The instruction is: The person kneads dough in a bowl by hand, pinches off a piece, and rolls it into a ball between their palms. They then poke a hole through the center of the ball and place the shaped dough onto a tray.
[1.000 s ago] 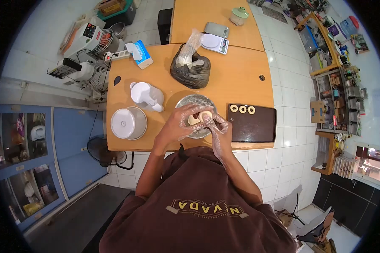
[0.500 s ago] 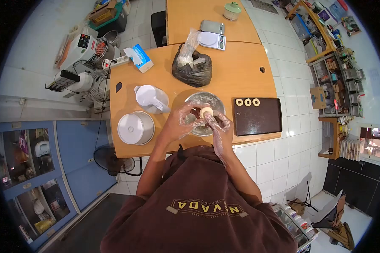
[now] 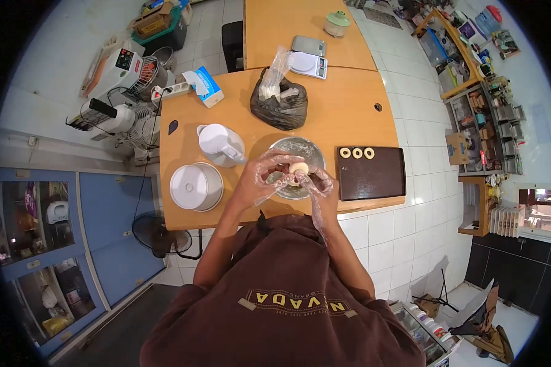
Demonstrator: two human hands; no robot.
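Observation:
A small pale piece of dough (image 3: 298,168) is held between both hands, above a round metal bowl (image 3: 312,148). My left hand (image 3: 267,176) pinches it from the left with curved fingers. From the right, my right hand (image 3: 322,185) grips it, the thumb pressed against its near side. White floury smears coat both hands. To the right of the bowl lies a dark baking tray (image 3: 371,177), with three dough rings (image 3: 357,153) in a row along its far edge.
Left of the bowl stand a white pitcher (image 3: 219,144) and a white lidded container (image 3: 196,186). Beyond it sits a black plastic bag (image 3: 280,110) with a clear bag in it. Further back are kitchen scales (image 3: 308,64), a tissue box (image 3: 207,88) and a green-lidded jar (image 3: 337,24).
The dough piece has been turned between my fingers, and its broad, rounded top now shows. Both hands remain over the bowl. The view has shifted slightly.

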